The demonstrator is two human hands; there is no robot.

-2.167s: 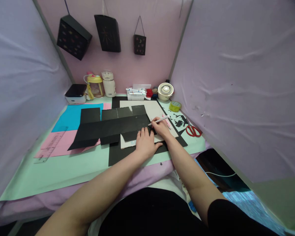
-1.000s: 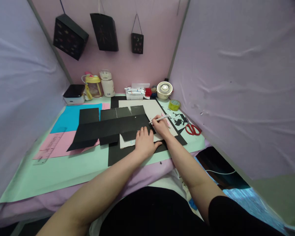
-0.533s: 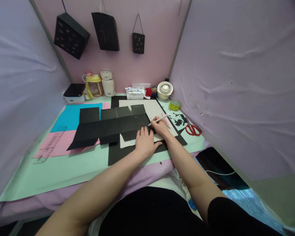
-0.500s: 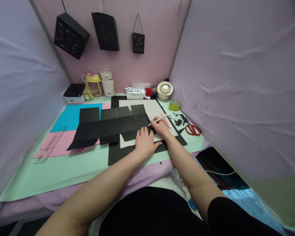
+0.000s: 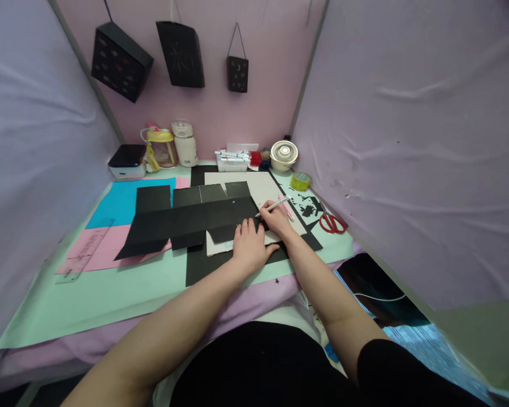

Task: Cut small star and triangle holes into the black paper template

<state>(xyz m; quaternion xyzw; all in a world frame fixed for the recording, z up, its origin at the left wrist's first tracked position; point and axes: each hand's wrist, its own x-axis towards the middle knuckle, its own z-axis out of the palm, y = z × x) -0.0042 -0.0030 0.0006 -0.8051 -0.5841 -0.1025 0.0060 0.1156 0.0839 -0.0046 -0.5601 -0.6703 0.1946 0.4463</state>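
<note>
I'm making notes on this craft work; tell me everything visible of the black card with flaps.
The black card is a long, matte, stiff-looking strip with cut flaps along both long edges; the far ones look greyer. It lies slanting, left end over the blue sheet and pink sheet, right end over the pale board. The left hand rests on its near right part. The right hand holds a white pen at the card's right end; whether the tip touches is unclear.

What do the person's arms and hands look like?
The left hand and right hand have no gloves, and no bracelets show. The right arm has a plain black sleeve down to about the elbow. The left arm is bare as far as the picture shows.
</note>
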